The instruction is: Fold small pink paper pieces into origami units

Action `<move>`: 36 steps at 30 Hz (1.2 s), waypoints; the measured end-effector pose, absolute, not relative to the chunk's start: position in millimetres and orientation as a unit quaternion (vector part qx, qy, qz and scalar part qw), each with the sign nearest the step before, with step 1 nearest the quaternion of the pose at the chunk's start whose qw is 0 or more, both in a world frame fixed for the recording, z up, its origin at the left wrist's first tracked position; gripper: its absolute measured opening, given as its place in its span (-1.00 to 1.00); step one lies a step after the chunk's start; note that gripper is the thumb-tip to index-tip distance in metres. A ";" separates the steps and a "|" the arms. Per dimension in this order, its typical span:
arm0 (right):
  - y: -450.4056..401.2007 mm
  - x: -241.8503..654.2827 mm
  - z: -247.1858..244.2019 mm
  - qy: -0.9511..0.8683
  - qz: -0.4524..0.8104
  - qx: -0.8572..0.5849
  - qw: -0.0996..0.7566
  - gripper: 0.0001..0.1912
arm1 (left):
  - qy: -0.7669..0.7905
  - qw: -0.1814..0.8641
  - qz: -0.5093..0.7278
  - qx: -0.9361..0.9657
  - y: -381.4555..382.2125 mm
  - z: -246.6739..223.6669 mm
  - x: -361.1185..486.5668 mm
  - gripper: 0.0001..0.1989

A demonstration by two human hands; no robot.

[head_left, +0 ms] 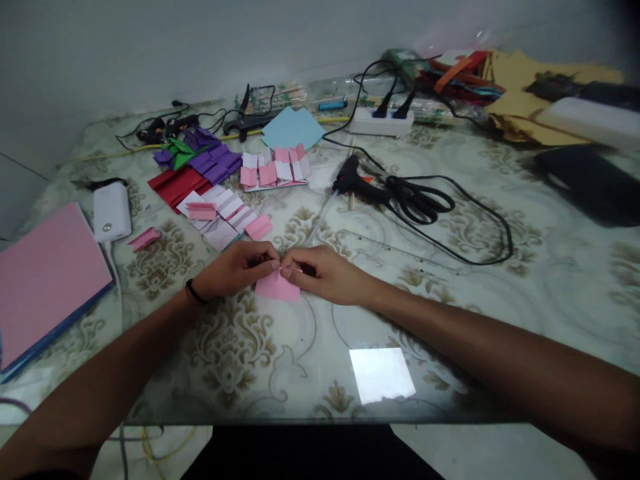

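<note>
A small pink paper (278,287) is pinched at its upper edge between both hands, at the centre of the view. My left hand (243,268) closes thumb and fingers on its upper left part; a dark band circles that wrist. My right hand (320,272) grips the upper right part, its fingertips beside those of the left. Folded white and pink paper pieces (223,215) lie just beyond the left hand, and one small folded pink piece (145,239) rests farther left.
A black glue gun (361,183) with a coiled cable lies beyond my right hand, near a clear ruler (400,252). Pink sheets (53,280) and a white power bank (111,212) are at left. A white power strip (383,122) stands at the back.
</note>
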State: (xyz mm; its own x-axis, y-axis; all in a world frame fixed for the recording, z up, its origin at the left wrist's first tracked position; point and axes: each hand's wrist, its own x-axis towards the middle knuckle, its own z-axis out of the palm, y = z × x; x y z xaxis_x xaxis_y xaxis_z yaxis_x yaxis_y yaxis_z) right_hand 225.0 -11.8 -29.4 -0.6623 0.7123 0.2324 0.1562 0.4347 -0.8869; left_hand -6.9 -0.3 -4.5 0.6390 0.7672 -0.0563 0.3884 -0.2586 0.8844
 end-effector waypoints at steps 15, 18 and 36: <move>-11.3 226.4 -29.1 -0.792 0.449 -0.278 0.306 -0.75 | 0.373 0.463 0.200 0.779 0.1 -3.3 -5.9 -0.71; -11.2 226.7 -29.2 -0.793 0.449 -0.276 0.307 -0.76 | 0.373 0.466 0.197 0.778 -0.2 -2.4 -5.4 -0.71; -11.5 225.7 -29.3 -0.791 0.456 -0.273 0.303 -0.77 | 0.381 0.454 0.188 0.783 -0.3 -2.0 -5.1 -0.69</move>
